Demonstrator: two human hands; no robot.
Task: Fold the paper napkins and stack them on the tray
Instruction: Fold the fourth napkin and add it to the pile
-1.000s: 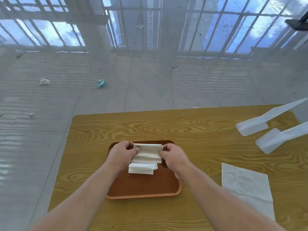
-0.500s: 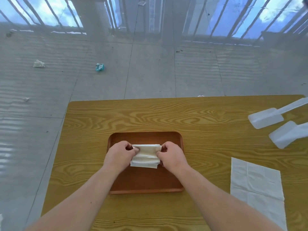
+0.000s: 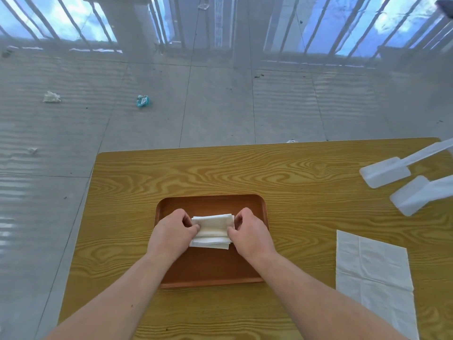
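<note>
A brown tray [image 3: 210,201] lies on the wooden table [image 3: 245,168] in front of me. On it rests a small stack of folded white napkins [image 3: 212,228]. My left hand [image 3: 171,233] pinches the top folded napkin at its left end. My right hand [image 3: 250,233] pinches its right end, so the napkin lies flat on the stack between both hands. An unfolded white napkin [image 3: 375,276] lies flat on the table to the right of the tray.
Two white plastic stand feet [image 3: 402,182] rest on the table at the far right. The table's far edge borders a grey tiled floor with bits of litter [image 3: 143,101]. Bare tabletop lies left of and behind the tray.
Both hands have lowered the folded napkin from above the tray onto the stack. The camera has tilted down, so the tray sits higher in view.
</note>
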